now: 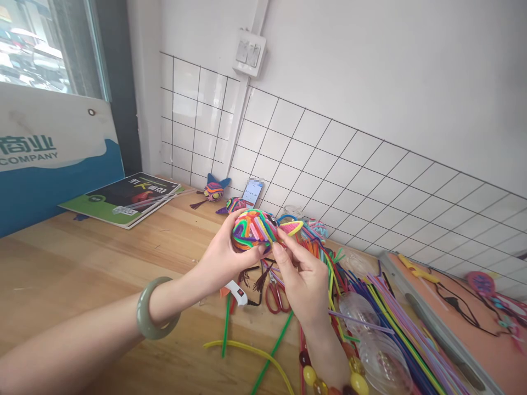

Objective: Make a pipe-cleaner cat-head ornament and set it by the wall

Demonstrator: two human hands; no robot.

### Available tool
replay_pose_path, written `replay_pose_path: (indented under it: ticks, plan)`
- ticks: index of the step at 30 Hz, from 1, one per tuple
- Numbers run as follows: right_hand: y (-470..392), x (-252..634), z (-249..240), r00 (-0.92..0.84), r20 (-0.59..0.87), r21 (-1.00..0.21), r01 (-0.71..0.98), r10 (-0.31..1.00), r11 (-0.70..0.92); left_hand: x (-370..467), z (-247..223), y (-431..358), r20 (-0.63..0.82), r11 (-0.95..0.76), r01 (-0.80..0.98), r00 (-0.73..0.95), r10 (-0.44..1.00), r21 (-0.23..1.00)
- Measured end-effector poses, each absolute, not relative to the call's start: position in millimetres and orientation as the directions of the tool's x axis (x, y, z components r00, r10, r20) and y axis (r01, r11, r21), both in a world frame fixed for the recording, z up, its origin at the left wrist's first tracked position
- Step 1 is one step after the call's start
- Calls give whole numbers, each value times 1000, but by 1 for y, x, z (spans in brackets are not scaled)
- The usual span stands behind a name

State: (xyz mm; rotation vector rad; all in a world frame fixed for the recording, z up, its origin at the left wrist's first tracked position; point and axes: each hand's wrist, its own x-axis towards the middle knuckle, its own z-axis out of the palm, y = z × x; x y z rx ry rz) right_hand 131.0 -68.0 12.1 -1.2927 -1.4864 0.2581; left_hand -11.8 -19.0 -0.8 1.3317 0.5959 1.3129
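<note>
My left hand (224, 247) is wrapped round a rounded pipe-cleaner ornament (252, 229), striped in green, orange, pink, purple and blue, with a dark eye-like spot near its right end. At that right end, my right hand (302, 277) pinches the ornament's edge with thumb and forefinger; what lies exactly between the fingertips is hidden. A pink and yellow pipe-cleaner loop (293, 227) sticks out just beyond the right fingers. Below the hands on the wooden table lie a white glue gun (236, 293), red-handled scissors (275, 296) and dark tassels (262, 278).
Loose green and yellow pipe cleaners (255, 346) lie in front. Bundled pipe cleaners (395, 318) and clear plastic domes (382, 359) are at right. Behind stand a finished-looking ornament (214, 189) and a phone (252, 193). A booklet (127, 198) lies at left, below a wire grid (313, 142).
</note>
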Motion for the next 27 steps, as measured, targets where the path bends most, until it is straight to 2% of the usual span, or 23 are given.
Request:
replay_pose_path:
  ticks: [7,13,16,19,24,27]
  plan:
    - [-68,129,8,200,640,-670,619,742,410,-11,-4,-19,387,-314,-294,233,892,903]
    - [-67,132,10,158,593,-711,564,790,421,-12,-3,-17,377,-318,-265,213,902,910]
    - [-68,133,11,160,632,-684,576,758,448,-12,-1,-17,378,-319,-267,211,901,909]
    - [-69,131,9,155,712,-605,631,685,486,-12,-1,-16,396,-340,-260,206,895,904]
    - [-68,128,5,-11,844,-354,739,536,573,-12,-2,-17,398,-355,-226,188,898,907]
    - [-66,127,4,-53,856,-304,754,515,582,-12,-3,-18,417,-375,-215,198,887,902]
